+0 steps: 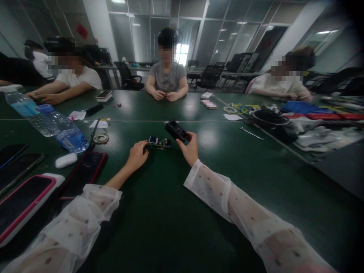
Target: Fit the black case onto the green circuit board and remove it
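A small green circuit board [160,145] with a little screen lies at the middle of the dark green table. My left hand [138,154] is closed on its left end, fingertips at the edge by the screen. Just right of the board, my right hand [190,147] grips a black plastic casing [176,131] between thumb and fingers. The casing is tilted, its far end up and to the left, with a rectangular opening and small cutouts on the side facing me. Casing and board are apart.
Phones [85,174], an earbud case [66,160] and water bottles [64,129] lie to the left. On the right are a wrench [251,133], cables [236,109] and plastic bags [318,132]. Several people sit around the table, one [167,77] directly opposite.
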